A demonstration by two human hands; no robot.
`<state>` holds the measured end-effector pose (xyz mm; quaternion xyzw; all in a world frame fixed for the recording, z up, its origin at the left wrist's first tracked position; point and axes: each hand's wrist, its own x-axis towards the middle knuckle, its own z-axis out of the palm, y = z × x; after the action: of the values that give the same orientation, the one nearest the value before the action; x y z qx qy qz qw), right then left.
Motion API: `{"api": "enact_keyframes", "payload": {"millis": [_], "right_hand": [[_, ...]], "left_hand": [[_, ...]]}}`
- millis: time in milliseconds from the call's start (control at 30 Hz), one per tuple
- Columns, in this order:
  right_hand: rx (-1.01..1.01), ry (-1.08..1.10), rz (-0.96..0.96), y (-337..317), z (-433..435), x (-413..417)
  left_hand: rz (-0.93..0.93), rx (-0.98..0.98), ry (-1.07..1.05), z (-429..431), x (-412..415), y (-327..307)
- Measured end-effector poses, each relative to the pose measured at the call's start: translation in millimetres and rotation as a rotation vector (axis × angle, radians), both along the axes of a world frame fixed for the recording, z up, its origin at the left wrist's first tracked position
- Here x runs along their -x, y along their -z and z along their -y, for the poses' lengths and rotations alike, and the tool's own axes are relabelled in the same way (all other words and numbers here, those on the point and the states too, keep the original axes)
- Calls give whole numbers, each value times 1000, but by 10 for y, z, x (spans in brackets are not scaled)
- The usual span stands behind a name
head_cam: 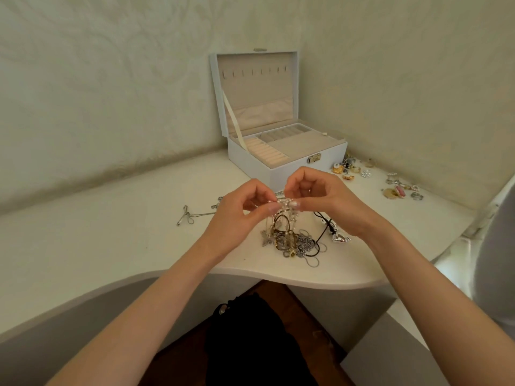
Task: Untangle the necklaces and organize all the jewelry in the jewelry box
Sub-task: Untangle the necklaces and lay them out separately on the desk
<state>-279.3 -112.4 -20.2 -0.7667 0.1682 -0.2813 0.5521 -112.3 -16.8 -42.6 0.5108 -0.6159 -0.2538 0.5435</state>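
A tangle of silver, gold and dark-cord necklaces (292,240) lies on the white table near its front edge. Part of it is lifted: my left hand (239,210) and my right hand (320,196) both pinch a beaded strand (284,202) between their fingertips, and chains hang from it down to the pile. A silver heart pendant (340,237) on a dark cord lies right of the pile. The white jewelry box (287,162) stands open behind my hands, with beige lining, ring rolls and small compartments.
A thin silver necklace (195,215) lies left of my hands. Several earrings and small pieces (351,169) are scattered right of the box, with more (401,189) further right. Walls close the corner behind the box. The curved table edge (306,282) is below the pile.
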Motion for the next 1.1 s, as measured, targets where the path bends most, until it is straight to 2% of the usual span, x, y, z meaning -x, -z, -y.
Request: {"api": "enact_keyframes", "payload": {"millis": [200,400,567,733,1100], "right_hand": [[-11,-70,-103,20,-6,-12],[-3,-5,-134,22,14,-9],[0,76,-21,-6,22,16],[-1,129,83,-38,11,5],[-9,92,72,-93,-21,13]], "left_hand": [[-112,6,74,21,19,-34],[-119,-48,74,33,23,-36],[-113,-89,89,17,4,0],[2,-160,121,30,-41,62],[66,-103,91,13,0,10]]}}
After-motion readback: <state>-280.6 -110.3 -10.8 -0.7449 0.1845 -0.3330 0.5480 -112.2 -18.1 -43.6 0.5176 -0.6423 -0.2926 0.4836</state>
